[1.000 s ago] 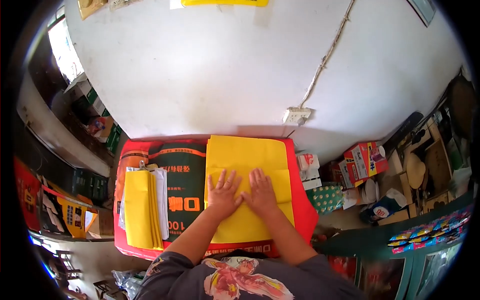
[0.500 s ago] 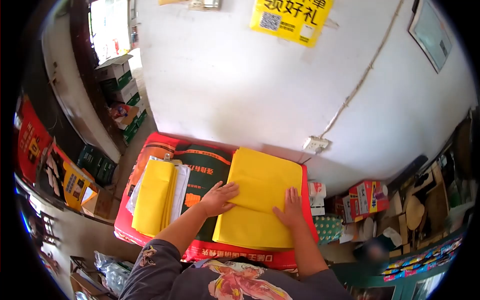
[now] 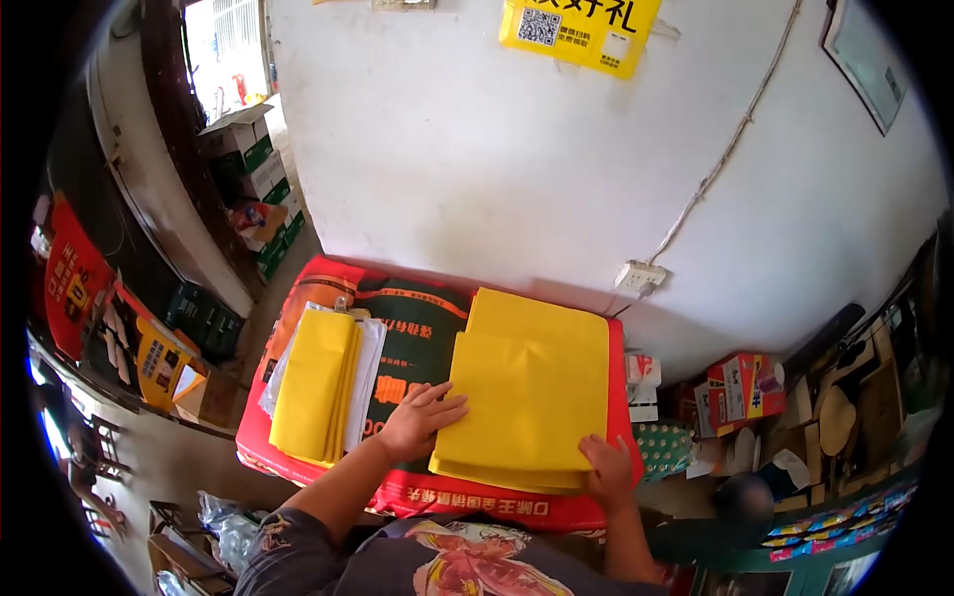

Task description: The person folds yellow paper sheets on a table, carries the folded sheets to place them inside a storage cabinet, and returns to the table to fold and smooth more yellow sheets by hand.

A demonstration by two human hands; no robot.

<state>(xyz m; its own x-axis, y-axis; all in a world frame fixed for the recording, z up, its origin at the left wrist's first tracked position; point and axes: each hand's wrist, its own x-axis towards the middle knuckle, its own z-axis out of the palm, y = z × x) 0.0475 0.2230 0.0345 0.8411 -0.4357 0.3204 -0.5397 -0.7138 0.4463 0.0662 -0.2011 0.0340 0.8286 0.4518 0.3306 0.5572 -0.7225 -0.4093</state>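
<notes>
Yellow sheets (image 3: 527, 397) lie stacked on the right half of a red and green printed covering (image 3: 397, 348); the top one sits lower than the sheet beneath. My left hand (image 3: 422, 422) rests on the left edge of the stack, fingers spread and pointing right. At the lower right corner, my right hand (image 3: 608, 469) has its fingers over the top sheet's edge, the thumb hidden. To the left, a folded yellow bundle (image 3: 316, 382) lies on white papers (image 3: 366, 372) under a metal clip (image 3: 343, 304).
Behind the covering stands a white wall (image 3: 477, 159) with a socket (image 3: 641, 276) and a yellow poster (image 3: 576, 35). Cartons (image 3: 243, 139) are piled at the left. On the right are a red box (image 3: 740, 392) and a dotted green item (image 3: 664, 449).
The view has swung left. My hands have moved apart to the stack's left edge and lower right corner. The top yellow sheet has shifted, showing more of the sheet beneath at the back.
</notes>
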